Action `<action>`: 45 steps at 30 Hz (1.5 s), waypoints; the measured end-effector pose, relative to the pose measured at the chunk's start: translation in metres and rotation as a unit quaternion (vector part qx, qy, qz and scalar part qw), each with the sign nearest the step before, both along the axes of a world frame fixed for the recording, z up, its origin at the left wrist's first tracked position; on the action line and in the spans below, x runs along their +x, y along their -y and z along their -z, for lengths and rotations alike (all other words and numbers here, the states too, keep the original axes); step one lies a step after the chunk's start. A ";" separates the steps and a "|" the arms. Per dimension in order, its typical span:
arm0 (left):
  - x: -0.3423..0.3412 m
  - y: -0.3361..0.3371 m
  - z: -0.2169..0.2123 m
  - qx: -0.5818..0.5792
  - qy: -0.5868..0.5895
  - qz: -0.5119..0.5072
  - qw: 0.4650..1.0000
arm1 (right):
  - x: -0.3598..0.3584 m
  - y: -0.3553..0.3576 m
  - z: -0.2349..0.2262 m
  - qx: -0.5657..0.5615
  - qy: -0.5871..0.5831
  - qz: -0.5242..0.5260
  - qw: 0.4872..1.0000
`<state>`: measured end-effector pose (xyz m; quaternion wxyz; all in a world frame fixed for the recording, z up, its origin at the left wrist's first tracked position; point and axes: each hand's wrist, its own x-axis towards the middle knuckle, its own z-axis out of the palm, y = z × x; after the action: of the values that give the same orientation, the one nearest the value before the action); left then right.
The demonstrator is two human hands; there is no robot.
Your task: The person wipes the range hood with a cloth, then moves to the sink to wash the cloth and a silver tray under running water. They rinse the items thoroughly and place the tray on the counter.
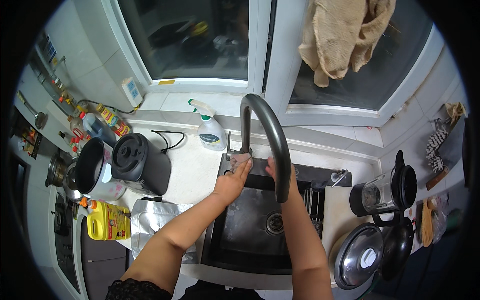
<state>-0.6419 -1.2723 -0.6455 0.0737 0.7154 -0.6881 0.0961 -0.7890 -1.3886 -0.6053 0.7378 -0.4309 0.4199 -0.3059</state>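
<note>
My left hand [231,184] presses a pinkish cloth [240,160] against the base of the dark, arched faucet [251,112], beside its lever [229,145]. The fingers are closed over the cloth. My right hand [271,169] is on the other side of the faucet's base, above the far rim of the sink. The spout covers most of it; the fingertips that show look stretched, with nothing visible in them. Below both hands lies the black sink [245,220] with its round drain [275,222]. A white spray bottle [212,132] with a green-tipped trigger stands left of the faucet.
Left on the counter stand a dark lidded appliance [142,162], a pot [92,167], a yellow jug [109,221] and a silver sheet [155,220]. At right are a blender jug [382,192] and a steel lid [357,257]. A beige towel [340,37] hangs above.
</note>
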 end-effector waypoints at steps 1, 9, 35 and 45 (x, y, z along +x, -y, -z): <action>0.004 -0.004 0.002 -0.012 -0.006 0.004 1.000 | 0.006 0.009 0.000 0.000 0.032 0.027 0.999; 0.038 0.046 -0.014 -0.098 -0.504 0.054 0.856 | 0.034 0.007 -0.065 -0.047 0.183 0.035 0.981; -0.011 -0.036 0.005 0.231 -0.749 -0.145 0.604 | -0.014 -0.025 0.075 -0.096 -0.018 0.055 0.994; 0.012 -0.050 0.007 -0.071 -0.927 -0.068 0.361 | 0.035 0.021 0.084 -0.382 -0.151 0.255 0.876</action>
<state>-0.6298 -1.2218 -0.6530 0.7088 0.3893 -0.1247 -0.5749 -0.7541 -1.4093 -0.6896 0.3404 -0.5978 0.4719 -0.5514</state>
